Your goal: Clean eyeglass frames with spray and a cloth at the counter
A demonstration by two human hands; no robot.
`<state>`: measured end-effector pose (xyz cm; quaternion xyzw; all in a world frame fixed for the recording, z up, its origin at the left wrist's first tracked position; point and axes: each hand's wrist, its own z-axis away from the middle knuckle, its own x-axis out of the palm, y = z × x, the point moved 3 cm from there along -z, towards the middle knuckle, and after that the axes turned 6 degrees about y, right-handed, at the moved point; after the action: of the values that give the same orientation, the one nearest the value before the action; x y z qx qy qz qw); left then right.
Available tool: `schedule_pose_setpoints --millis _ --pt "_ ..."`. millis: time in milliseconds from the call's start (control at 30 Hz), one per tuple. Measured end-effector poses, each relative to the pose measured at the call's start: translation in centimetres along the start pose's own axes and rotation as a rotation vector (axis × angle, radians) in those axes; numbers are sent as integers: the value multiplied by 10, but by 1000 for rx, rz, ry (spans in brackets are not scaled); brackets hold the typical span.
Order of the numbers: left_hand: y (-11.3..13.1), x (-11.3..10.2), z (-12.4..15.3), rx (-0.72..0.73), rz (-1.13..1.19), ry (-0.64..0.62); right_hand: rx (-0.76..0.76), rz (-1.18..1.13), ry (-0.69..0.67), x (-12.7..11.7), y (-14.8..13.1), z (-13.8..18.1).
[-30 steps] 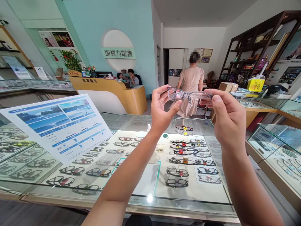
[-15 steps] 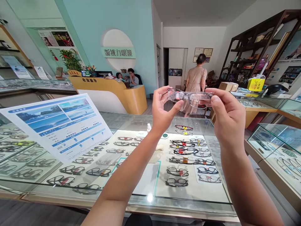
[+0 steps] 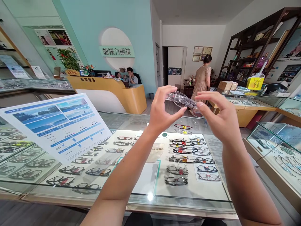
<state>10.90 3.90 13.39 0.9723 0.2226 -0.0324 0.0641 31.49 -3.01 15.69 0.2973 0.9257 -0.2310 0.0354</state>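
Note:
I hold a pair of clear-framed glasses (image 3: 182,101) up at chest height over a glass display counter (image 3: 131,201). My left hand (image 3: 162,111) pinches the left end of the frame between thumb and fingers. My right hand (image 3: 217,117) grips the right end, fingers curled over the lens. The glasses are tilted, their left end higher and farther from me. Under the counter glass lie several rows of spectacle frames (image 3: 181,160).
A laminated info sheet (image 3: 56,124) stands propped on the counter at left. Another glass case (image 3: 275,147) runs along the right. Beyond are a yellow reception desk (image 3: 110,94) with two seated people (image 3: 127,76), a standing person in a beige dress (image 3: 203,78), and dark shelving (image 3: 256,47).
The glasses have turned from level and facing me to tilted and angled away. Both hands dropped slightly and my right hand moved left. The person in the beige dress walked right.

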Motion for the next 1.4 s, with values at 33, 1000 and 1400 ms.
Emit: schedule_pose_setpoints --millis 33,1000,1400 --pt "3 -1 -1 25 -11 -18 4 8 -52 2 1 0" --pt "6 12 5 -162 278 21 389 -363 -285 16 23 0" --pt "14 23 14 -707 346 -251 131 193 -123 31 14 10"
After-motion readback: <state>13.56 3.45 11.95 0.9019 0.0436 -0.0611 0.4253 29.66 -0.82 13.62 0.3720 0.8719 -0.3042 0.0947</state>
